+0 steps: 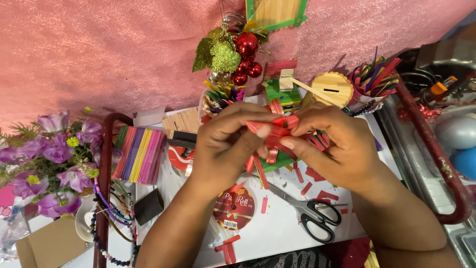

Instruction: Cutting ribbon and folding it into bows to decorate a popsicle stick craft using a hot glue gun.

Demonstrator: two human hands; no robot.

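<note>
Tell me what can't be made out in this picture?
- Head view: the middle of the red ribbon is hidden by the left hand and right hand.
- The green piece beneath is mostly covered by both hands.
- The scissors: blade tips hidden under the hands.
- The purple flowers are cut off by the left edge.

Both hands' fingers [277,130] pinch red ribbon [274,149] above scissors [311,211].

The ribbon [275,130] is glossy red, the scissors [311,212] have black handles, the flowers [47,151] are purple, and the backdrop cloth [114,49] is pink.
</note>
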